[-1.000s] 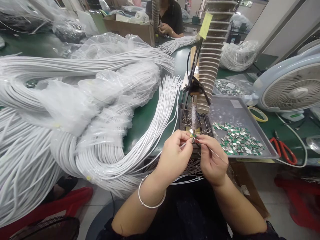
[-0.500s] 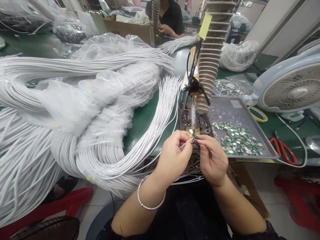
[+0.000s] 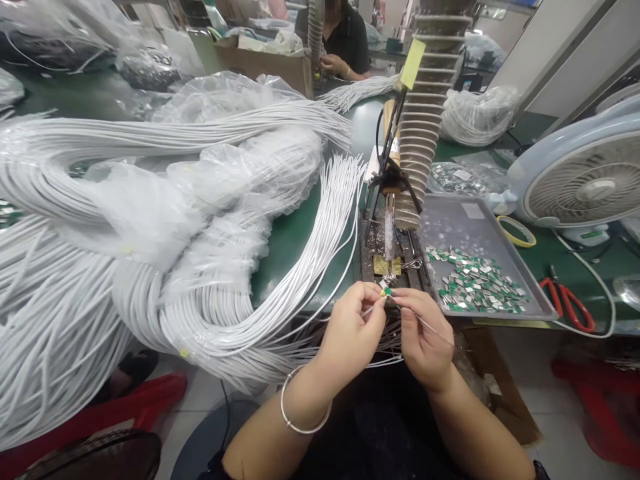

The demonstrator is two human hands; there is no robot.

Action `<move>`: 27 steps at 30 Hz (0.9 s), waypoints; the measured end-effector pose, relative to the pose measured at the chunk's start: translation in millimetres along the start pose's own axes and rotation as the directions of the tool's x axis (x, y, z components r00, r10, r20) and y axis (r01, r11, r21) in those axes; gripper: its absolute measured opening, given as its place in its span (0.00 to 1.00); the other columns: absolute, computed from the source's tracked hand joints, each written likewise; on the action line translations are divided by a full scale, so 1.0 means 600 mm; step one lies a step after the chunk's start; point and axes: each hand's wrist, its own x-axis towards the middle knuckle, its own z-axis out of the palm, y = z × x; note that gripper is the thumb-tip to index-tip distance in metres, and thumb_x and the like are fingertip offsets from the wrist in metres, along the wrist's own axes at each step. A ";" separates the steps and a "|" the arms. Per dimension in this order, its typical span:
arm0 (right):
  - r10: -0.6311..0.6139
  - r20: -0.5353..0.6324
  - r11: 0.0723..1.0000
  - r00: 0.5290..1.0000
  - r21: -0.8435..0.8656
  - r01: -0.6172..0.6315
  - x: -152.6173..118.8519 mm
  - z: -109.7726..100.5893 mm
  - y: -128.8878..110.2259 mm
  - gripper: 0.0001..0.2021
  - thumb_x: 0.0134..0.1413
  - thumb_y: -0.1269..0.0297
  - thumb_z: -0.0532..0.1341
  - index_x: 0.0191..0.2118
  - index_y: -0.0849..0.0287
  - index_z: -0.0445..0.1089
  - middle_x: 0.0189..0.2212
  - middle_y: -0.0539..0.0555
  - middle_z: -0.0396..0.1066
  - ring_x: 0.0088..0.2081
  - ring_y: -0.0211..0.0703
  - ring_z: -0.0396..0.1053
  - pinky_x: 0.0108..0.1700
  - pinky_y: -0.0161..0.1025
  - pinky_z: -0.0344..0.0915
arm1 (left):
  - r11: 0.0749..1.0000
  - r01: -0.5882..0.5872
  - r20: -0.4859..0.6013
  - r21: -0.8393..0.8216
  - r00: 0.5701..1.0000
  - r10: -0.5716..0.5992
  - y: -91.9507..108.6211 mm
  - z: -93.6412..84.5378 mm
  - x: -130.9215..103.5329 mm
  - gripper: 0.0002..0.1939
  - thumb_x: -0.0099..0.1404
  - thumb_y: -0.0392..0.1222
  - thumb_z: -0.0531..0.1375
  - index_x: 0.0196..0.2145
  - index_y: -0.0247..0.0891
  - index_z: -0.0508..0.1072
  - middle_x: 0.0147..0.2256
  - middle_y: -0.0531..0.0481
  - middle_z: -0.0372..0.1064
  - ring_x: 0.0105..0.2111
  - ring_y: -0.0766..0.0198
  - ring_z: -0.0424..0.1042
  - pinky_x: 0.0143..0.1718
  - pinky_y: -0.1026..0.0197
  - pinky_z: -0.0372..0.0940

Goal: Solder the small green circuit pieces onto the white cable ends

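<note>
My left hand [image 3: 353,330] pinches a small green circuit board with a metal connector [image 3: 387,292] between thumb and forefinger. A thin cable [image 3: 427,325] runs through the closed fingers of my right hand [image 3: 425,333], its end at the board. Just beyond my fingertips, a soldering iron [image 3: 389,233] points downward in its stand, above a yellow sponge [image 3: 384,265]. The exact contact of cable and board is hidden by my fingers.
Large bundles of white cable [image 3: 200,293] cover the left side. On the right are a grey tray [image 3: 530,280] of connector boards, red-handled cutters [image 3: 567,303], a tape roll [image 3: 516,231] and a fan [image 3: 590,180]. A ribbed hose [image 3: 427,113] hangs ahead; a co-worker [image 3: 345,47] sits opposite.
Both hands have drawn slightly down and back from the soldering iron tip, with the board and cable still between the fingers. The view has shifted a little.
</note>
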 end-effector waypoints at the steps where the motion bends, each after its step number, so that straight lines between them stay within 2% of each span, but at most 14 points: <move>1: 0.005 0.015 1.000 1.000 -0.003 -0.005 -0.007 -0.003 -0.001 0.11 0.55 0.76 0.53 0.41 0.58 0.68 0.36 0.57 0.73 0.39 0.44 0.73 0.40 0.45 0.72 | 0.999 -0.024 0.003 0.021 1.000 0.024 -0.005 0.002 -0.007 0.04 0.60 0.34 0.54 0.27 0.37 0.64 0.36 0.45 0.68 0.37 0.64 0.70 0.38 0.61 0.67; 4: 0.018 0.061 1.000 0.998 -0.003 -0.018 -0.033 -0.012 0.000 0.11 0.55 0.76 0.53 0.41 0.58 0.68 0.37 0.57 0.73 0.40 0.44 0.73 0.40 0.45 0.73 | 0.989 -0.113 0.013 0.096 0.994 0.112 -0.028 0.010 -0.033 0.04 0.62 0.34 0.53 0.29 0.38 0.64 0.35 0.46 0.68 0.36 0.63 0.70 0.38 0.61 0.66; 8: 0.014 0.120 1.000 0.993 0.023 -0.017 -0.075 -0.023 0.013 0.11 0.55 0.75 0.53 0.42 0.58 0.68 0.37 0.58 0.73 0.40 0.44 0.74 0.40 0.44 0.74 | 0.950 -0.207 0.043 0.232 0.978 0.202 -0.072 0.021 -0.065 0.05 0.64 0.33 0.51 0.33 0.38 0.65 0.36 0.45 0.69 0.39 0.62 0.70 0.42 0.57 0.66; 11: 0.038 0.153 0.999 0.988 -0.008 -0.037 -0.108 -0.028 0.029 0.11 0.56 0.75 0.53 0.42 0.58 0.68 0.37 0.59 0.74 0.40 0.45 0.74 0.41 0.45 0.74 | 0.918 -0.265 0.124 0.296 0.963 0.238 -0.107 0.029 -0.077 0.07 0.65 0.33 0.50 0.38 0.39 0.66 0.40 0.43 0.69 0.42 0.60 0.70 0.45 0.55 0.66; 14: 0.076 0.153 0.995 0.985 -0.081 -0.064 -0.136 -0.034 0.049 0.10 0.56 0.74 0.53 0.42 0.59 0.68 0.37 0.58 0.74 0.40 0.44 0.74 0.40 0.43 0.74 | 0.855 -0.331 0.208 0.400 0.941 0.268 -0.141 0.038 -0.078 0.13 0.65 0.33 0.49 0.47 0.39 0.65 0.47 0.39 0.67 0.50 0.56 0.67 0.52 0.49 0.63; 15: 0.089 0.135 0.991 0.987 -0.112 -0.074 -0.145 -0.036 0.057 0.10 0.57 0.74 0.53 0.41 0.59 0.68 0.36 0.58 0.74 0.39 0.44 0.74 0.40 0.43 0.74 | 0.825 -0.344 0.253 0.448 0.934 0.252 -0.152 0.041 -0.077 0.16 0.65 0.34 0.48 0.50 0.39 0.63 0.50 0.38 0.66 0.52 0.55 0.65 0.53 0.47 0.62; 17: 0.133 0.089 0.972 0.987 -0.208 -0.112 -0.162 -0.044 0.074 0.09 0.57 0.73 0.53 0.40 0.59 0.68 0.35 0.56 0.73 0.37 0.43 0.74 0.40 0.43 0.74 | 0.750 -0.303 0.362 0.588 0.928 0.091 -0.174 0.048 -0.073 0.20 0.66 0.37 0.49 0.56 0.39 0.58 0.52 0.37 0.65 0.53 0.53 0.65 0.53 0.47 0.62; 19: 0.164 0.045 0.958 0.986 -0.245 -0.148 -0.179 -0.056 0.091 0.08 0.58 0.72 0.53 0.38 0.59 0.69 0.33 0.56 0.73 0.36 0.44 0.73 0.39 0.43 0.74 | 0.721 -0.278 0.386 0.635 0.922 0.015 -0.197 0.052 -0.069 0.22 0.64 0.39 0.51 0.56 0.35 0.60 0.47 0.34 0.67 0.48 0.49 0.68 0.49 0.45 0.64; 20: 0.178 0.024 0.952 0.984 -0.258 -0.166 -0.187 -0.063 0.099 0.08 0.58 0.71 0.52 0.38 0.60 0.69 0.33 0.57 0.73 0.36 0.44 0.73 0.39 0.44 0.74 | 0.710 -0.274 0.399 0.648 0.917 -0.010 -0.209 0.052 -0.067 0.22 0.63 0.39 0.53 0.55 0.35 0.61 0.47 0.34 0.68 0.48 0.47 0.69 0.48 0.43 0.64; 23: 0.230 -0.012 0.933 0.973 -0.280 -0.225 -0.212 -0.082 0.118 0.09 0.58 0.70 0.52 0.36 0.60 0.69 0.31 0.56 0.73 0.34 0.44 0.73 0.38 0.44 0.73 | 0.689 -0.299 0.458 0.660 0.887 -0.054 -0.243 0.043 -0.063 0.27 0.58 0.36 0.59 0.56 0.39 0.62 0.55 0.34 0.61 0.53 0.44 0.64 0.53 0.42 0.59; 25: 0.270 -0.020 0.922 0.963 -0.283 -0.264 -0.228 -0.090 0.126 0.09 0.59 0.68 0.52 0.35 0.60 0.70 0.29 0.56 0.74 0.32 0.44 0.74 0.37 0.43 0.73 | 0.681 -0.332 0.513 0.652 0.855 -0.074 -0.259 0.033 -0.063 0.25 0.57 0.35 0.60 0.53 0.39 0.66 0.54 0.36 0.63 0.55 0.44 0.63 0.54 0.44 0.59; 27: 0.315 -0.013 0.910 0.949 -0.280 -0.306 -0.240 -0.092 0.128 0.10 0.59 0.66 0.52 0.34 0.60 0.70 0.28 0.55 0.74 0.31 0.43 0.74 0.35 0.40 0.72 | 0.677 -0.364 0.557 0.640 0.826 -0.082 -0.266 0.029 -0.063 0.21 0.60 0.36 0.57 0.53 0.38 0.67 0.52 0.36 0.66 0.54 0.47 0.65 0.52 0.46 0.61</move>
